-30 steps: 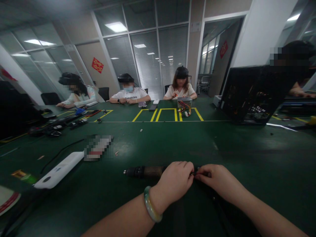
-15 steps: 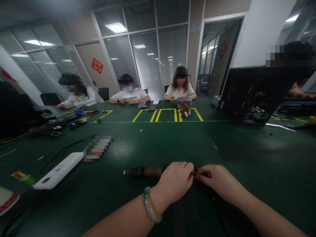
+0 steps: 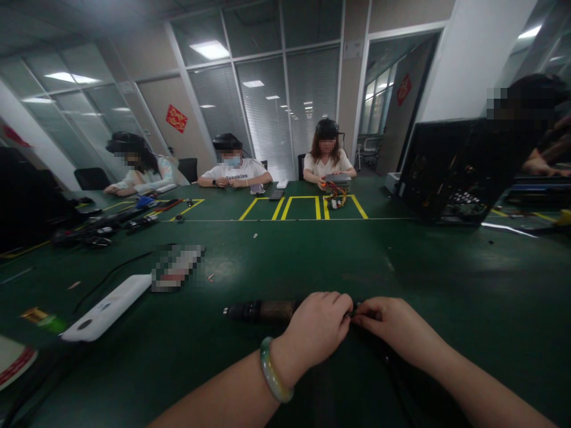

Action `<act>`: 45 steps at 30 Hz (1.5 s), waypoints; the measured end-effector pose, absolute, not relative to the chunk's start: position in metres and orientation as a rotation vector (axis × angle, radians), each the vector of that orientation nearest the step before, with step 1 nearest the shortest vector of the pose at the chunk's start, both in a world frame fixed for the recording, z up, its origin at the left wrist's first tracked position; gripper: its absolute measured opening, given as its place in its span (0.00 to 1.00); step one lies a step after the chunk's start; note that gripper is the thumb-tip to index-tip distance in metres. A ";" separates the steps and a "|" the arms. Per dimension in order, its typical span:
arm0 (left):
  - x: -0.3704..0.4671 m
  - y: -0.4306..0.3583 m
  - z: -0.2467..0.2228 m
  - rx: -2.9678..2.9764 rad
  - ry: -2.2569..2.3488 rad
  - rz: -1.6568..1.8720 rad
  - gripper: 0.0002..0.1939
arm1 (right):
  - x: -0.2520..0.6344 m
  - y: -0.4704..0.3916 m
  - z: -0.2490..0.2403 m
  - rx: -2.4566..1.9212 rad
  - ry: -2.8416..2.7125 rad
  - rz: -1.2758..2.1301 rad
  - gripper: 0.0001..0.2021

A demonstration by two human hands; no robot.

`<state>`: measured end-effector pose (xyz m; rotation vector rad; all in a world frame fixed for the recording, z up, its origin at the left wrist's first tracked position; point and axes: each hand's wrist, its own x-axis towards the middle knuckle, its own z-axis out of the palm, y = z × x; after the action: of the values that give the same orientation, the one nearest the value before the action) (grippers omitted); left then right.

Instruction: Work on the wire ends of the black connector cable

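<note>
A dark, tube-shaped electric screwdriver [image 3: 270, 311] lies on the green table, its narrow metal tip pointing left. My left hand [image 3: 319, 324], with a bangle above the wrist, is wrapped over the rear half of it. Close by, the thumb and fingers of my right hand [image 3: 383, 318] are pinched together at the tool's rear end. What they pinch is small, dark and mostly hidden; it may be the cord's plug. A dark cord [image 3: 392, 371] runs from under my right hand toward the front edge.
To the left lie a white power strip [image 3: 107, 306], a blurred-out flat item [image 3: 178, 267] and a green-and-gold spool [image 3: 42, 319]. A black computer case [image 3: 441, 172] stands at right. Across the table, a person [image 3: 328, 154] handles a power supply [image 3: 338, 181]; other people sit nearby.
My hands and the screwdriver have hardly moved. Across the table, the person with the power supply has shifted their hands on it, and the unit has turned slightly.
</note>
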<state>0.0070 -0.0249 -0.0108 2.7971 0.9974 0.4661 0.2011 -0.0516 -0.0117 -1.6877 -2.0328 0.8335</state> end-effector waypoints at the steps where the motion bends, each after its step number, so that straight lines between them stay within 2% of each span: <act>1: 0.007 -0.025 -0.010 2.791 1.002 0.468 0.03 | 0.201 -0.052 -0.011 -1.687 -2.032 0.832 0.10; 5: 0.007 -0.025 -0.009 2.760 1.059 0.460 0.07 | 0.200 -0.053 -0.007 -1.694 -2.024 0.837 0.09; 11: 0.007 -0.025 -0.009 2.797 1.014 0.445 0.03 | 0.199 -0.053 -0.009 -1.692 -2.022 0.820 0.10; 20: 0.007 -0.025 -0.011 2.751 1.042 0.489 0.07 | 0.201 -0.052 -0.011 -1.690 -2.028 0.840 0.09; 26: 0.007 -0.025 -0.010 2.781 1.020 0.450 0.03 | 0.201 -0.053 -0.009 -1.687 -2.042 0.818 0.09; 36: 0.007 -0.025 -0.011 2.776 1.035 0.462 0.05 | 0.198 -0.054 -0.005 -1.687 -2.016 0.853 0.10; 45: 0.008 -0.025 -0.011 2.793 1.021 0.463 0.02 | 0.200 -0.054 -0.010 -1.691 -2.032 0.804 0.11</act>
<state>0.0078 -0.0252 -0.0106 2.7925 1.0207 0.4627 0.1998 -0.0541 -0.0100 -1.6908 -2.0324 0.8042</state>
